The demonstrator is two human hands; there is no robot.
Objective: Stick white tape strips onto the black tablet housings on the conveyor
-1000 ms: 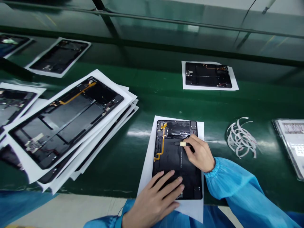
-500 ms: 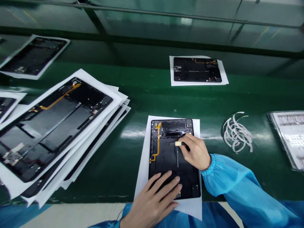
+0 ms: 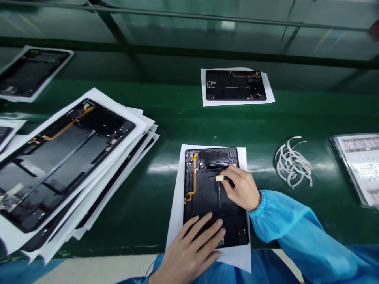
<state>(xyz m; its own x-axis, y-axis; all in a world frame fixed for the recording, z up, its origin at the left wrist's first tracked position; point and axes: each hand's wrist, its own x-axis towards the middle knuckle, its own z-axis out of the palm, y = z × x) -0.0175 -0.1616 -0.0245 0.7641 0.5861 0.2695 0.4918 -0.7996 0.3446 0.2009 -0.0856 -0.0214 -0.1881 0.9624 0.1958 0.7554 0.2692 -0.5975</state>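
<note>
A black tablet housing [image 3: 207, 201] with an orange flex cable [image 3: 194, 181] lies on white paper [image 3: 175, 221] near the table's front edge. My left hand [image 3: 197, 246] rests on its lower part, fingers spread, holding nothing. My right hand [image 3: 241, 186] is closed above the housing's upper right half, pinching a small dark tool with a cream-coloured block [image 3: 219, 178] on it. The tool points left, over the housing's middle, below the black rectangular part [image 3: 214, 159]. Whether its tip touches the housing is too small to tell.
Stacked housings with paper sheets [image 3: 68, 142] stand at left. Another housing [image 3: 237, 85] lies on paper further back, and one [image 3: 32, 71] at far left. Curled white strips [image 3: 293, 163] and a clear tray of small parts [image 3: 359, 165] are on the right.
The view has shifted slightly, so most things appear a little further left. Both hands keep nearly the same place on the housing, and my right hand still holds the tool.
</note>
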